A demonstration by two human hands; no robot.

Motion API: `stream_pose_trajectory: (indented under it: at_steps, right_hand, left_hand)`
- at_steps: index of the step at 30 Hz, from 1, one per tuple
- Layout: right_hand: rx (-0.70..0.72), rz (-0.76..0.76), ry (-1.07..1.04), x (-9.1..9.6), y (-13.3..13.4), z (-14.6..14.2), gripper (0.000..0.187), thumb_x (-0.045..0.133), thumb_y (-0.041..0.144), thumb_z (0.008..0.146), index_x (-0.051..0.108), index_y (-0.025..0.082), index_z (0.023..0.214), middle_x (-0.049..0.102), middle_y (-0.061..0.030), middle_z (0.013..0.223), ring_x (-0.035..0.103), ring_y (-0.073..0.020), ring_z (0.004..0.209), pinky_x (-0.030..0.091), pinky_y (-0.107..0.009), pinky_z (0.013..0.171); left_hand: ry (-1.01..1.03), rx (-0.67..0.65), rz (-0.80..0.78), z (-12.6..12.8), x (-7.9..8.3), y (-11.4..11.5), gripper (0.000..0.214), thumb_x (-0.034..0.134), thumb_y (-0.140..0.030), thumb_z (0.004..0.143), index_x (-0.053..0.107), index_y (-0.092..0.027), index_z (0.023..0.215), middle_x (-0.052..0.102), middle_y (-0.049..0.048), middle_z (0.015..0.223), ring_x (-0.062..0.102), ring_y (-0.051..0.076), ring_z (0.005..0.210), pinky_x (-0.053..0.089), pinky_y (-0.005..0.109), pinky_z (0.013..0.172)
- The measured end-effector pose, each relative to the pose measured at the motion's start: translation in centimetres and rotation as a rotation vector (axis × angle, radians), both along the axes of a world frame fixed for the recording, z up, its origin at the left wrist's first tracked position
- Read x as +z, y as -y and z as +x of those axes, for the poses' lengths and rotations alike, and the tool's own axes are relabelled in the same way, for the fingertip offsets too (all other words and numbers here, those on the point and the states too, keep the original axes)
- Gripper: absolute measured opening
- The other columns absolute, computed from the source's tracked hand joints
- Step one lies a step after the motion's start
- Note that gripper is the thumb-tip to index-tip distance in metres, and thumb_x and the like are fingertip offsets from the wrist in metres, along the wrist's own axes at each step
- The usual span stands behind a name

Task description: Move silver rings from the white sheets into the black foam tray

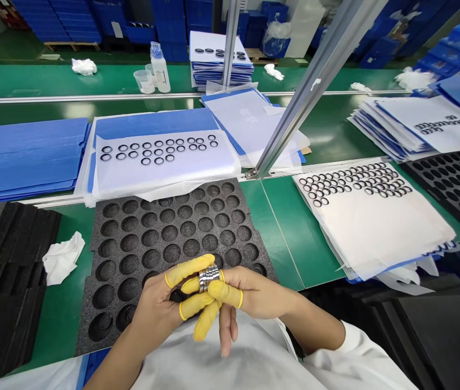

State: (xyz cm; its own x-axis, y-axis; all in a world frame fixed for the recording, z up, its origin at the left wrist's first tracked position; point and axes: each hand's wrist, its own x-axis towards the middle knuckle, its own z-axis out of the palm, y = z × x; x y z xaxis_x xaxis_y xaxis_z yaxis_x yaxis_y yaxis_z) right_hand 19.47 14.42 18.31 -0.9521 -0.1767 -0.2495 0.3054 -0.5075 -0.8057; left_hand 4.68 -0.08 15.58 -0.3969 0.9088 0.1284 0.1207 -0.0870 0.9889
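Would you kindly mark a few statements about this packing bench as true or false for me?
1. The left hand and the right hand together hold a small stack of silvery metal rings. True.
2. The fingertips wear blue covers. False: the rubber finger cots are yellow.
3. The black foam tray with round pockets lies on the green bench, partly under the hands. True.
4. The white sheet behind that tray is bare. False: it carries rows of small black rings.
5. The crumpled white cloth lies right of the tray. False: it lies to its left.
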Motion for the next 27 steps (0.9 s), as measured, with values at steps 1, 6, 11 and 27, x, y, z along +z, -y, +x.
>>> stream_pose_trajectory:
  at_steps: [1,6,11,27]
  right_hand:
    - [0.003,-0.019,0.009,-0.1,0.0,0.0,0.069,0.054,0.071,0.094,0.065,0.009,0.122,0.080,-0.0148,0.099,0.068,-0.0069,0.050,0.045,-0.014,0.046]
    - [-0.014,-0.066,0.042,-0.7,0.2,0.0,0.066,0.060,0.067,0.093,0.065,0.007,0.120,0.080,-0.0121,0.090,0.070,-0.0089,0.049,0.049,-0.015,0.048]
    - [-0.055,-0.073,0.058,-1.1,0.5,-0.1,0.065,0.064,0.067,0.091,0.066,0.007,0.116,0.080,-0.0095,0.082,0.071,-0.0106,0.050,0.052,-0.016,0.050]
    - [-0.042,0.068,0.065,-0.9,1.4,-0.1,0.059,0.056,0.074,0.091,0.058,0.015,0.089,0.067,0.0003,0.055,0.067,-0.0121,0.045,0.052,-0.020,0.052]
  left_hand:
    - [-0.041,-0.001,0.023,-0.1,0.1,0.0,0.047,0.087,-0.022,0.078,0.077,-0.029,0.124,0.083,0.0045,0.107,0.080,0.020,0.088,0.065,0.024,0.081]
    - [-0.188,-0.012,0.102,-0.2,0.4,0.1,0.043,0.080,-0.021,0.085,0.075,-0.029,0.126,0.081,0.0030,0.094,0.075,0.015,0.073,0.064,0.022,0.073]
    - [-0.257,-0.009,0.115,-0.2,0.0,0.2,0.041,0.078,-0.024,0.088,0.074,-0.027,0.129,0.082,0.0055,0.100,0.076,0.017,0.079,0.065,0.025,0.078]
    - [-0.115,-0.058,0.078,0.0,0.0,1.2,0.055,0.078,-0.047,0.086,0.069,-0.028,0.137,0.082,0.0069,0.101,0.078,0.020,0.084,0.063,0.026,0.078]
